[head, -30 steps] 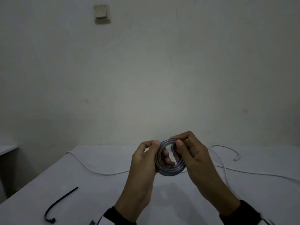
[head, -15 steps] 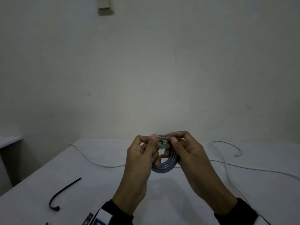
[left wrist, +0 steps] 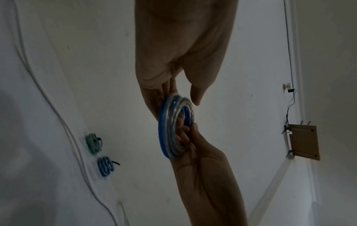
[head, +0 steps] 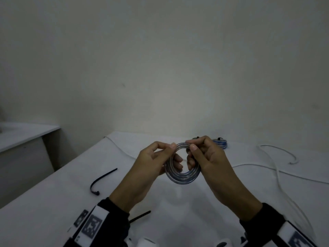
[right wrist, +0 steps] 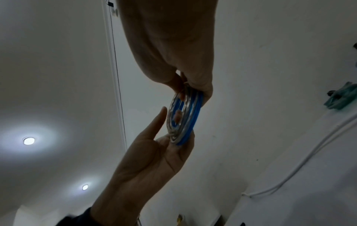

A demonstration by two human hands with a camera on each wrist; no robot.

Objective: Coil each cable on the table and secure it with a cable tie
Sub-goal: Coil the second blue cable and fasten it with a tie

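A flat coil of blue and clear cable (head: 181, 176) is held up above the white table (head: 204, 211), facing me. My left hand (head: 173, 152) pinches its upper left edge, thumb in front and fingers behind. My right hand (head: 191, 146) pinches the upper right edge the same way. The left wrist view shows the coil (left wrist: 170, 130) edge-on between both hands, and so does the right wrist view (right wrist: 183, 119). One black cable tie (head: 101, 180) lies on the table to the left. A second cable tie (head: 140, 215) pokes out under my left forearm.
A long white cable (head: 267, 168) lies loose across the right and back of the table. A tied blue coil (head: 220, 142) sits behind my right hand, and a tied green coil (left wrist: 93, 143) lies beside it. A lower desk (head: 21, 136) stands at far left.
Both hands shifted their pinch along the coil's rim, so the ring now faces me more openly. My view has turned, bringing the tied coil at the back into sight.
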